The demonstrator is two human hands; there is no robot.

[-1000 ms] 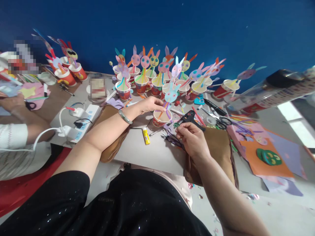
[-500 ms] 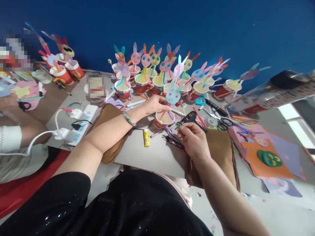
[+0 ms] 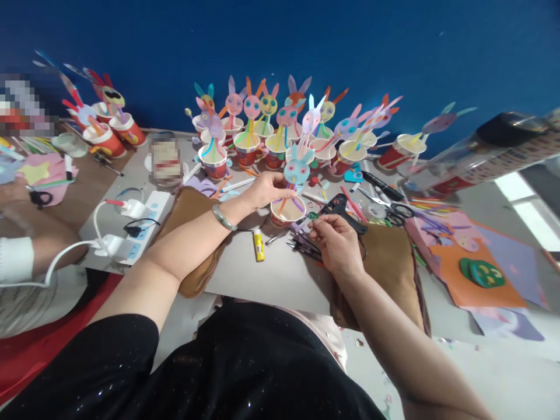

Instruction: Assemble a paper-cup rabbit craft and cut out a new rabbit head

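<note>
In the middle of the table stands a red-and-white paper cup (image 3: 281,219) with a light-blue paper rabbit head (image 3: 296,173) rising above it on coloured strips. My left hand (image 3: 265,190) is closed around the strips just under the head, at the cup's rim. Held up to the right of the cup, my right hand (image 3: 336,240) pinches a small green piece (image 3: 312,216) between thumb and fingertips. A black glue gun (image 3: 343,209) lies just behind that hand. Dark snips (image 3: 304,247) lie below it, and a yellow glue stick (image 3: 258,245) sits left of them.
Several paper cups with rabbit figures (image 3: 247,149) line the blue wall. Black-handled scissors (image 3: 396,213) and orange paper (image 3: 475,268) are on the right. A white power strip (image 3: 146,233) lies left, near another person's arm (image 3: 56,227). Brown cushions (image 3: 385,274) edge the table.
The view has shifted slightly, moving things a little leftward in the picture. My left hand still grips the figure, and my right hand still pinches the green piece beside the cup.
</note>
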